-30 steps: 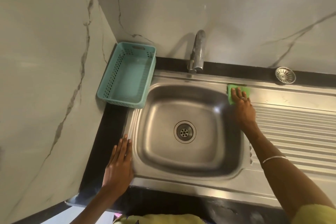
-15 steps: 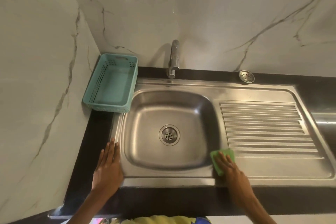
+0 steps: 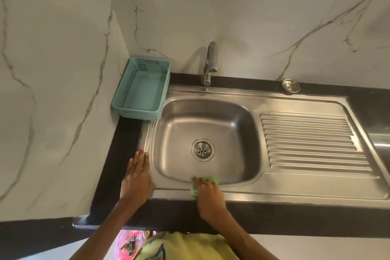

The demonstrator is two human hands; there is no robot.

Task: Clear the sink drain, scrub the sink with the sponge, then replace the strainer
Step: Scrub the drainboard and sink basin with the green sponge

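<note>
Down at the steel sink (image 3: 211,193), the right hand (image 3: 209,194) presses a green sponge (image 3: 195,187) onto the near rim, just at the front edge of the basin; the fingers are spread over the sponge and curled a little, pinning it flat against the metal. The left hand (image 3: 137,177) lies palm down with its fingers straight and together, on the sink's left rim where it meets the black counter (image 3: 124,143), holding nothing. The drain (image 3: 202,150) sits uncovered in the basin floor. The strainer (image 3: 290,86) rests well apart from it, on the counter strip behind the ribbed drainboard (image 3: 312,141). A teal basket (image 3: 143,88) stands in the back left corner, beside the tap (image 3: 211,63).
</note>
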